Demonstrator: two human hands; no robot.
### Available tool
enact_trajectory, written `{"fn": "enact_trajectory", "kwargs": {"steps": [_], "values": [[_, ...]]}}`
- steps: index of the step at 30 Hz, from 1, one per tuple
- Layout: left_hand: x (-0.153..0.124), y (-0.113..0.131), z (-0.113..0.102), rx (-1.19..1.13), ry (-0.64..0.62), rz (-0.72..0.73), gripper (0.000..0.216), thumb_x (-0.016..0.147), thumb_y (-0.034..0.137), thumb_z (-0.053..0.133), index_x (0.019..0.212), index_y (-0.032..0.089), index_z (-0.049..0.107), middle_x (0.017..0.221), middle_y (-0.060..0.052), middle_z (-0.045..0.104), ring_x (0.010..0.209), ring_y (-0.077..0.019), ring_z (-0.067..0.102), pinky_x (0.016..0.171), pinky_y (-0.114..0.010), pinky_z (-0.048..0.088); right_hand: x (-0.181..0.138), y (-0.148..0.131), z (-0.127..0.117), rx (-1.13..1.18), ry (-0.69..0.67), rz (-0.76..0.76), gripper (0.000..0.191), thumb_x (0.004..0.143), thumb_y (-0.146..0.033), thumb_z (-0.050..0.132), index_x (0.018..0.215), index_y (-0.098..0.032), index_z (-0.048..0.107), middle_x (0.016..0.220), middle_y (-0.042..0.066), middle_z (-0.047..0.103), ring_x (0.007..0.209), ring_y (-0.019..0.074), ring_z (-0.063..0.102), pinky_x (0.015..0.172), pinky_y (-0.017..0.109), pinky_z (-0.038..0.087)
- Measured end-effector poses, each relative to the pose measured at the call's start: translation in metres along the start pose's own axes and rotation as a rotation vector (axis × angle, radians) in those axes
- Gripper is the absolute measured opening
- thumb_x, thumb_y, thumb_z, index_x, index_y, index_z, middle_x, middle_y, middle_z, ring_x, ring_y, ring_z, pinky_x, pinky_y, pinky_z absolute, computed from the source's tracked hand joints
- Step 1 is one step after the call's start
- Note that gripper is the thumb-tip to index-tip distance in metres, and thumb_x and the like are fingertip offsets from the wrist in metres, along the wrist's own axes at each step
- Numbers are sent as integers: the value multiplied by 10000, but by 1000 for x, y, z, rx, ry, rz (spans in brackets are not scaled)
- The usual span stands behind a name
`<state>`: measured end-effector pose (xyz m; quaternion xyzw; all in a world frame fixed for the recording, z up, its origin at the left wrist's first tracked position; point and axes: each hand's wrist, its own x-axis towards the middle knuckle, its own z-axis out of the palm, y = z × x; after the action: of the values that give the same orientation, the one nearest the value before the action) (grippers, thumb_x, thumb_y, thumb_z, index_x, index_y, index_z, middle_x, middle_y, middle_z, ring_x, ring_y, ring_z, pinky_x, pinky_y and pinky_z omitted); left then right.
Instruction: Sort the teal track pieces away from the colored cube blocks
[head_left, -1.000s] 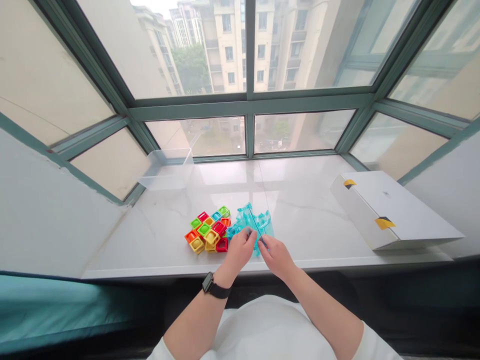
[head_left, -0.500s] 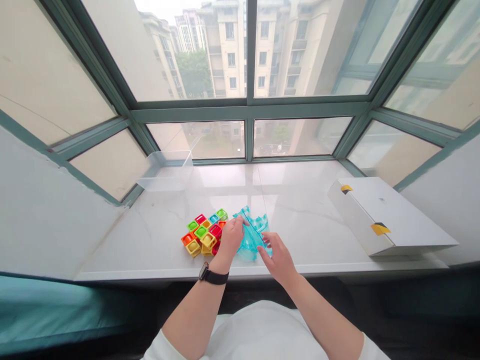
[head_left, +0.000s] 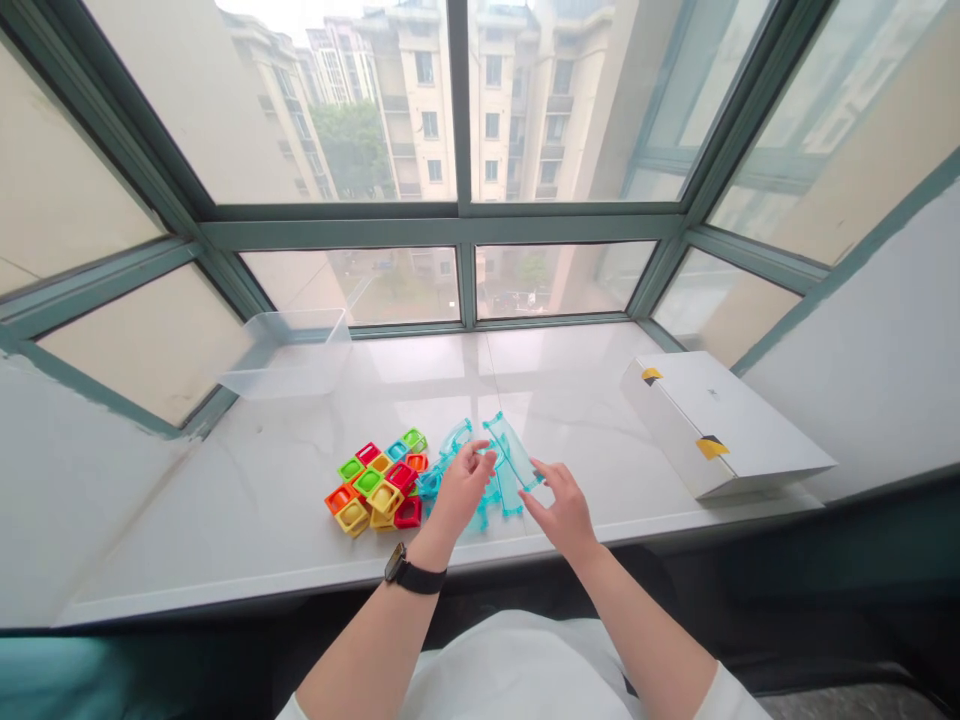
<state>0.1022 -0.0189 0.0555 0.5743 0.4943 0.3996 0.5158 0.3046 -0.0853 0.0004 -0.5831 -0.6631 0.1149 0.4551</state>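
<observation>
Left hand (head_left: 461, 490) half-curled over clear teal plastic marble-run track pieces (head_left: 457, 465), touching them; whether gripping, cannot tell. Right hand (head_left: 564, 512) open, fingers spread, just beside straight chute (head_left: 511, 450). Pieces lie on marble sill (head_left: 225, 530), under and between hands. Judged light, stiff, slick, maybe brittle; best held by side walls. Colourful magnetic cubes (head_left: 373, 490) just left of left hand; clear plastic bin (head_left: 285, 352) and white box (head_left: 720, 425) well apart.
</observation>
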Motion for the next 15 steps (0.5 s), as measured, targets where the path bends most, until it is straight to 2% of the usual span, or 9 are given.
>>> {"fn": "enact_trajectory", "kwargs": {"steps": [2,4,9,12,15], "values": [[-3,-6,-7,174,34,90,500,936,609,612,1255,225,628,899,-35,706,796,-194,686,699,-307,538,7,27,-9,-29,80,86,465,944,-383,671,1388,-256,619,1085,88,659,971,262,646,881,445,594],[-8,-14,-18,324,68,151,392,957,524,602,1224,240,642,945,-40,721,847,-210,697,774,-340,554,16,60,-21,-61,152,191,469,923,-438,671,1341,-225,653,1079,97,661,967,262,649,866,432,590],[-21,-34,-55,569,164,293,274,966,405,566,1174,262,673,1048,-58,747,1017,-265,706,909,-419,563,38,148,-53,-228,272,434,570,832,-575,665,1224,-166,717,1048,128,675,897,280,650,872,450,550],[-24,-42,-76,704,222,389,235,974,376,550,1135,267,682,1115,-77,745,1096,-296,687,994,-468,533,49,185,-59,-317,252,482,566,827,-556,640,1217,-155,727,1058,138,682,970,300,641,919,447,514],[-22,-48,-93,803,283,407,289,996,399,534,1205,242,656,1189,-109,726,1140,-325,665,1022,-510,513,54,206,-53,-413,172,512,529,830,-504,647,1217,-155,736,1052,137,692,1013,303,613,944,423,483]]}}
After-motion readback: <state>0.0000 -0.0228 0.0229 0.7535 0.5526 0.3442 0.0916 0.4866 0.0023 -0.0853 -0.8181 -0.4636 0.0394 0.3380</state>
